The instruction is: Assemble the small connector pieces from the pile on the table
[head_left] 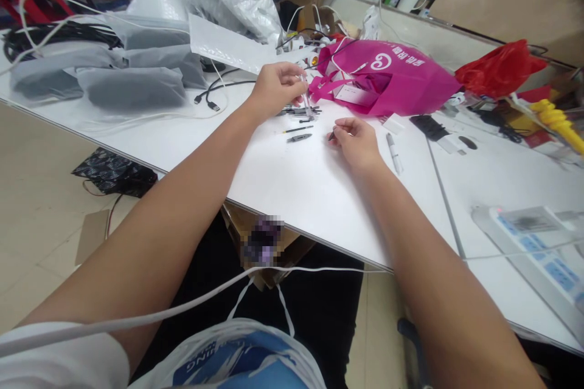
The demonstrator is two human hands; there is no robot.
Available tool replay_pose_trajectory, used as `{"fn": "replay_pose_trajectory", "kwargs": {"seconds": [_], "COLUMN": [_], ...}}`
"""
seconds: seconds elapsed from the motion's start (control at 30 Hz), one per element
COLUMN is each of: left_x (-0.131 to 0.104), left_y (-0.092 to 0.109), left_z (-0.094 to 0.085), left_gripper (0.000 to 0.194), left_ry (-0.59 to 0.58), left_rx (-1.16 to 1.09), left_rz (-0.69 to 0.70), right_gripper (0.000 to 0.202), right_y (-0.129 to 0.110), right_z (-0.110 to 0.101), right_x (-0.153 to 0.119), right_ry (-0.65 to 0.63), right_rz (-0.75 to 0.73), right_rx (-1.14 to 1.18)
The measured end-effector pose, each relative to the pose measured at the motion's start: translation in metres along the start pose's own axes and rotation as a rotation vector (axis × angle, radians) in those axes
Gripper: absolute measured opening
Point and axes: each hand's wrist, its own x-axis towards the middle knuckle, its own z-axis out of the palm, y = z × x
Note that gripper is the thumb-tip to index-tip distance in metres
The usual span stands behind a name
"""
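My left hand [277, 90] is closed on a clear plastic tube [306, 96], held upright over the white table. Between the thumb and fingers of my right hand [356, 141] is a small dark piece [332, 135]; its kind is too small to make out. Several small black parts [298, 111] lie beneath and beside the tube. A thin pen refill [298, 129] with a yellowish end rests between my hands, and just below it is a dark grey pointed piece [299, 138]. To the right of my right hand lies a white pen [395, 154].
A magenta bag [401, 76] lies behind my hands, with a red plastic bag [502, 70] farther right. Grey wrapped packages [132, 88] and black cables [210, 100] occupy the left. A white device [533, 249] stands at right. A white cord [219, 287] crosses my lap.
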Motion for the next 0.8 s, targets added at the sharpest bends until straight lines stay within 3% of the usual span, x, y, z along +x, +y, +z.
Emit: {"fn": "replay_pose_trajectory", "kwargs": {"seconds": [0.17,0.37,0.6,0.7,0.8], "left_x": [-0.012,-0.024,-0.032,-0.035,-0.037], "left_y": [0.004,0.002,0.002,0.002,0.004], "left_z": [0.022,0.036,0.043,0.044,0.042], "left_gripper": [0.022,0.026,0.029,0.026,0.023], "left_ry": [-0.122,-0.282,-0.415,-0.443,-0.395], "left_rx": [-0.168,-0.176,-0.163,-0.052,0.094], "left_rz": [0.002,0.026,0.009,0.085,0.187], "right_gripper": [0.017,0.014,0.018,0.023,0.023], "right_y": [0.001,0.002,0.004,0.007,0.010], "right_z": [-0.008,-0.014,-0.008,-0.005,-0.002], "right_x": [0.008,0.011,0.011,0.011,0.011], "right_ry": [0.028,0.051,0.044,0.017,0.019], "right_rz": [0.083,0.077,-0.131,-0.270,-0.373], "right_rx": [0.223,0.303,0.256,0.137,0.048]}}
